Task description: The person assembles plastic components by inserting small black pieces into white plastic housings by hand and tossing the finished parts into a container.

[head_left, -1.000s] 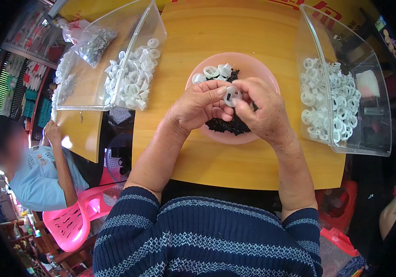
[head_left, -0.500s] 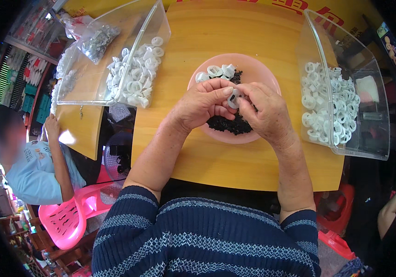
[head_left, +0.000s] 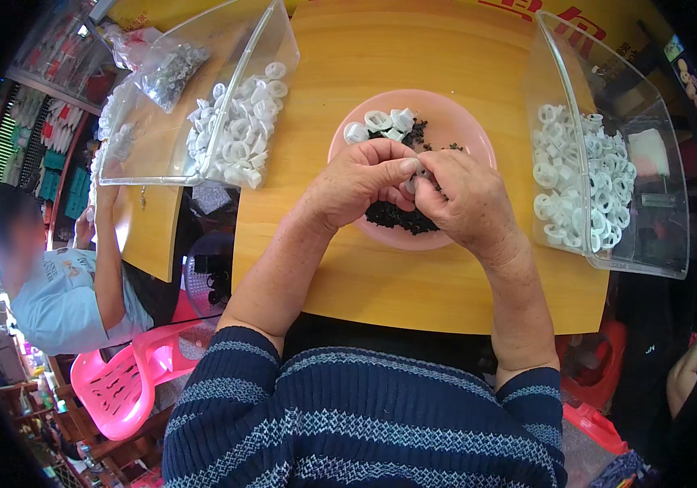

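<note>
Over a pink plate (head_left: 469, 130), my two hands meet with fingertips pinched together. My left hand (head_left: 365, 180) grips a small white plastic ring-shaped part (head_left: 411, 185), mostly covered by fingers. From the other side, the closed thumb and forefinger of my right hand (head_left: 470, 195) press against this same part. Whether a small black piece sits between the right fingertips is hidden. Below the hands, a heap of tiny black pieces (head_left: 401, 218) lies on the plate. Several white ring-shaped parts (head_left: 378, 121) rest at its far left side.
Clear plastic bins stand on the wooden table (head_left: 340, 285): a left bin (head_left: 161, 175) and a right bin (head_left: 641, 264), both with many white parts. A bag of small grey parts (head_left: 171, 73) lies by the left one. Another person (head_left: 80, 301) sits at the left near a pink chair (head_left: 113, 390).
My right fingers have closed in over the white part, covering more of it. The other person's raised hand at the left has come down.
</note>
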A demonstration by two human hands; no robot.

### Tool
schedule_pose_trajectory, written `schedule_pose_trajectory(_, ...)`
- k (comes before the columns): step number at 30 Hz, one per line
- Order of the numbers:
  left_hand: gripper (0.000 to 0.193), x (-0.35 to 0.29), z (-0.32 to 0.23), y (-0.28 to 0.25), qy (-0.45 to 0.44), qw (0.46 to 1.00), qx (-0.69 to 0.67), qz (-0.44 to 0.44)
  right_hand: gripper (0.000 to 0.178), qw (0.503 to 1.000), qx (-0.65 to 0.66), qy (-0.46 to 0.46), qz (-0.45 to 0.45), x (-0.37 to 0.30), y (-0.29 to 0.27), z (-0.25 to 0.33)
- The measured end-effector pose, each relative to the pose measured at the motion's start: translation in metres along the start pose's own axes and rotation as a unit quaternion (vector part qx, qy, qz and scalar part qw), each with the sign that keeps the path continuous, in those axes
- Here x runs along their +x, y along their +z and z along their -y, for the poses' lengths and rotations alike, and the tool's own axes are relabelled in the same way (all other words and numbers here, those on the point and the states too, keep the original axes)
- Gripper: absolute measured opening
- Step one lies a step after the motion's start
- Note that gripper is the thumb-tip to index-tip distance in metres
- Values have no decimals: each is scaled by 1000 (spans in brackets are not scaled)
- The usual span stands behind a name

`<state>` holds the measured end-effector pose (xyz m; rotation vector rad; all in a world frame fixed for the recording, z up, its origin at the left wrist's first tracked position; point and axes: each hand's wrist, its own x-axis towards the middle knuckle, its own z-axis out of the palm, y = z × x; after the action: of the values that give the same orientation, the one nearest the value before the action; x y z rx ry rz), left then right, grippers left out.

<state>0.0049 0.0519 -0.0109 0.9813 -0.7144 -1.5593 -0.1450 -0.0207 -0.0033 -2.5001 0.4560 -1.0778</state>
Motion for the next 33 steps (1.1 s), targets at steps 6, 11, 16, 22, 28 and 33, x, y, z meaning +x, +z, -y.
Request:
schedule_pose_trajectory(6, 19, 1, 5, -2, 2, 999, -34, 0, 10, 1000, -11, -6, -12, 1, 2, 2)
schedule_pose_trajectory(11, 19, 1, 5, -1, 2, 999, -40, -2, 11, 1000, -8, 0, -5, 2, 3, -2)
schedule_pose_trajectory(16, 19, 3, 2, -1, -5, 998, -65, -17, 7, 999, 31, 31, 8, 3, 2, -4)
schedule_pose_trajectory(22, 24, 2, -2, -8, 42, 990, -135, 3, 19, 872, 369, 321, -12, 3, -5, -5)
schedule_pose_trajectory(28, 31, 11, -48, 42, 147, 988, -36, 31, 19, 876, 332, 351, -3, -3, 0, -28)
schedule_pose_trajectory(33, 23, 31, -88, 102, 266, 936, 230, 25, 16, 885, 302, 355, -12, -1, -5, -25)
